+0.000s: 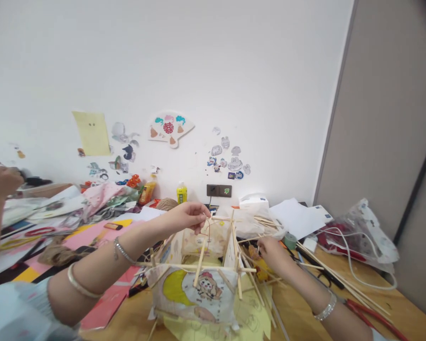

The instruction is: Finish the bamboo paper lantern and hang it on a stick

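A box-like frame of wooden sticks [199, 268] stands in front of me, covered with painted fabric [195, 293] showing a yellow moon and a cartoon figure. Above its far side, my left hand [193, 217] pinches a thin string [209, 229] that hangs down into the frame. My right hand [270, 251] is to the right of the frame, its fingers closed beside a small orange and yellow item [261, 272]. What the right fingers hold, if anything, is hidden.
Another person's hand [3, 180] shows at the left edge. Red-handled pliers [372, 315] and loose sticks [355, 289] lie at right, near a plastic bag [362, 237]. Paper, fabric and bottles [181, 192] line the table's back and left.
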`<state>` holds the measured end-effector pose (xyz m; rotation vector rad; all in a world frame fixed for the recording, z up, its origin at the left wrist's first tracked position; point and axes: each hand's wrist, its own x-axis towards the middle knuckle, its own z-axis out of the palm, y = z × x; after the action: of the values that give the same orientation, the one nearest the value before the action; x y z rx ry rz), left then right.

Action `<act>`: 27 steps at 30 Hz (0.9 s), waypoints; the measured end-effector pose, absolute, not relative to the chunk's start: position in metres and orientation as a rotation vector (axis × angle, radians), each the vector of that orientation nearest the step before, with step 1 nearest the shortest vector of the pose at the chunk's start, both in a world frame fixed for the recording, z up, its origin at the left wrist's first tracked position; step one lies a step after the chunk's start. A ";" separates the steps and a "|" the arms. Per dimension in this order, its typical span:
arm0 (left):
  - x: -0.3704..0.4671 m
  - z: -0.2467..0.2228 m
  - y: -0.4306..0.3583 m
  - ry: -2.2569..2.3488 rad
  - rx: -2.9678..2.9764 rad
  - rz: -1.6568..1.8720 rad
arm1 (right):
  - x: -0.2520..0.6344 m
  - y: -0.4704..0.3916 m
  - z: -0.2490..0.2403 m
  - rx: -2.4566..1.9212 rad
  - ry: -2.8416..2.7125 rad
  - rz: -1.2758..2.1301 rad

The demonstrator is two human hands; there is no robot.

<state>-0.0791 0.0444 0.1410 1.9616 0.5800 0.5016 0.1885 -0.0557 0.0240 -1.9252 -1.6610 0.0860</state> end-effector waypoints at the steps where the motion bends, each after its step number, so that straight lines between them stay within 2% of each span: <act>1: -0.078 0.142 0.043 0.581 1.949 0.499 | 0.181 -0.058 0.037 -1.883 -1.662 0.051; 4: -0.077 0.145 0.039 0.542 1.921 0.477 | 0.150 -0.061 0.081 -1.711 -1.723 0.067; 8: -0.077 0.147 0.036 0.470 1.923 0.453 | 0.111 -0.052 0.123 -1.359 -1.922 0.329; 11: -0.079 0.145 0.040 0.432 1.919 0.428 | 0.103 -0.041 0.133 -1.395 -2.010 0.488; 15: -0.082 0.141 0.047 0.439 1.877 0.408 | 0.111 -0.042 0.140 -1.478 -1.867 0.773; 20: -0.085 0.144 0.045 0.430 1.890 0.400 | 0.119 -0.058 0.155 -1.379 -1.861 1.138; 23: -0.086 0.145 0.041 0.424 1.893 0.377 | 0.125 -0.058 0.158 -1.370 -1.710 0.951; 27: -0.083 0.143 0.036 0.411 1.908 0.282 | 0.131 -0.044 0.153 -1.413 -1.697 0.312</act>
<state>-0.0833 0.0356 0.1429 1.9082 0.4109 0.2817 0.1309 -0.0441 0.1535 -1.4128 -1.6970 0.3117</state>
